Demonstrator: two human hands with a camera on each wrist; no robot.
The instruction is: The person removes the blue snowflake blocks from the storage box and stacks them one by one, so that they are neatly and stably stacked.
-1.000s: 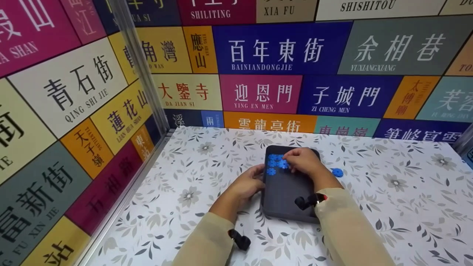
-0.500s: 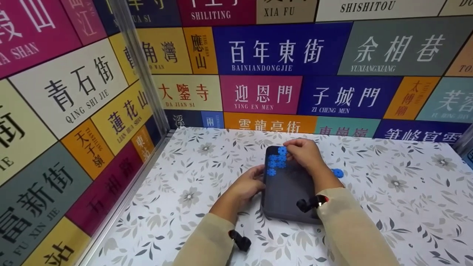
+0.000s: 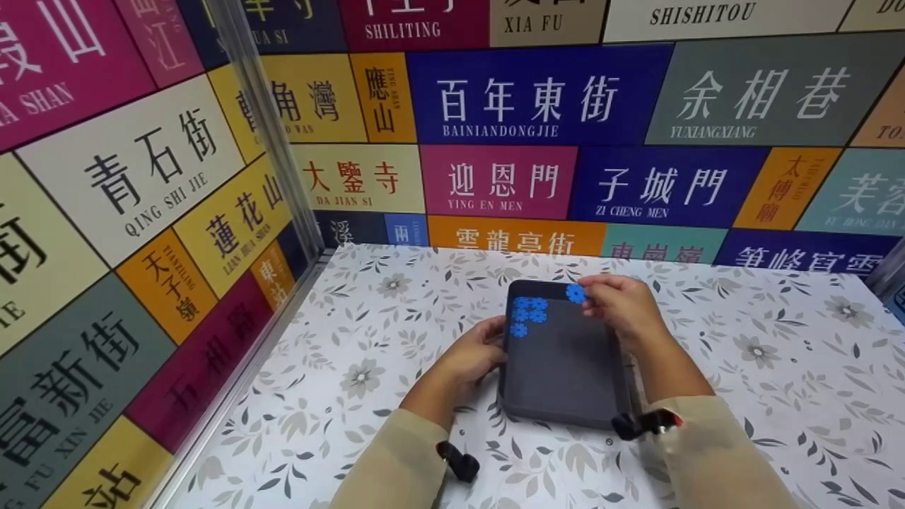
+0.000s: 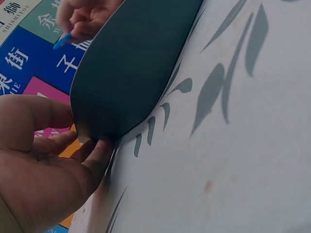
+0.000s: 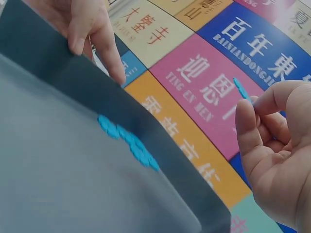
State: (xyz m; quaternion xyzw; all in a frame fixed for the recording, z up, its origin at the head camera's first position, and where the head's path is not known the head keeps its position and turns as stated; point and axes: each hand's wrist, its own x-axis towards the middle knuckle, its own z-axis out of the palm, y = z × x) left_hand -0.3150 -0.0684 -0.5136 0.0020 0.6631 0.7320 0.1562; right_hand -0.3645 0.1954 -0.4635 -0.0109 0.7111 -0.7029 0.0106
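- Blue flower [image 3: 575, 293]: I pinch it with my right hand [image 3: 623, 305] near the far right corner of the black tray [image 3: 565, 367].
- My left hand [image 3: 475, 351] holds the tray's left side.
- Other blue flowers [image 3: 530, 309] lie in the tray's far left part.

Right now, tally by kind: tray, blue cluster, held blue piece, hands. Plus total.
Dark tray: 1
Blue cluster in the tray: 1 (its pieces are too small to count surely)
Held blue piece: 1
Hands, left hand and right hand: 2
Total: 5
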